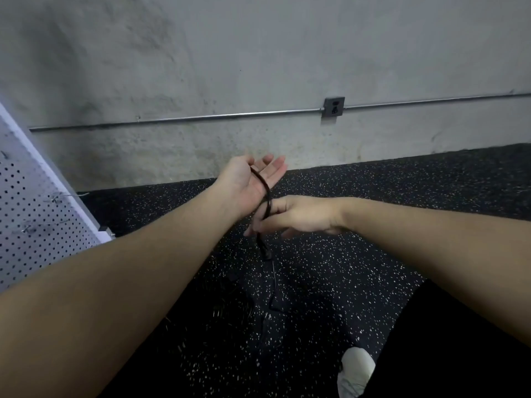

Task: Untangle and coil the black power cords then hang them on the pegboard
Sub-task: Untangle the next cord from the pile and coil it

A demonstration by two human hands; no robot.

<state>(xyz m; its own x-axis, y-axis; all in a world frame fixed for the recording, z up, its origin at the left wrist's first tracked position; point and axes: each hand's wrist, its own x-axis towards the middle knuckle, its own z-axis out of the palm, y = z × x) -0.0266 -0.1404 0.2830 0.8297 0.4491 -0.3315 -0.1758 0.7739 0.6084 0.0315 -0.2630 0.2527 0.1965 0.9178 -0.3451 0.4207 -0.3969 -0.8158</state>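
A black power cord point(265, 193) loops across the palm of my left hand point(250, 179), which is held palm up with its fingers straight. My right hand point(298, 215) is just below and to the right, pinching the cord between its fingers. The cord's plug end point(265, 249) hangs down under my right hand. More black cord point(273, 294) trails over the dark speckled floor below and is hard to make out. The white pegboard point(37, 214) stands at the left edge, with a few metal hooks point(54, 198) on it.
A grey concrete wall point(230, 67) runs across the back, carrying a metal conduit and a dark socket point(334, 107). The floor is black speckled rubber point(373, 202). My light shoe point(356, 372) and dark trouser leg show at the lower right.
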